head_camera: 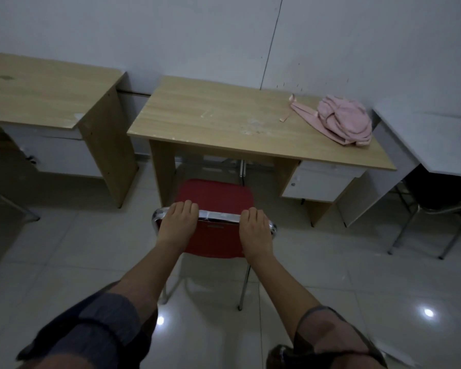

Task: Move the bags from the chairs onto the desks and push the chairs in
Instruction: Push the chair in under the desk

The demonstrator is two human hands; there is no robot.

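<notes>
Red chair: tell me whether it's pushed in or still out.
Partly in: the red chair seat's front edge meets the desk, backrest outside.

Under both hands, the chair (214, 198) is red with a shiny chrome frame. Beyond them, a pale wood-grain desk (224, 121); the bag (342, 119) looks pink in the dim light.

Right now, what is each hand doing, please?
Left hand: grips the top rail of the red chair.
Right hand: grips the same rail.
</notes>
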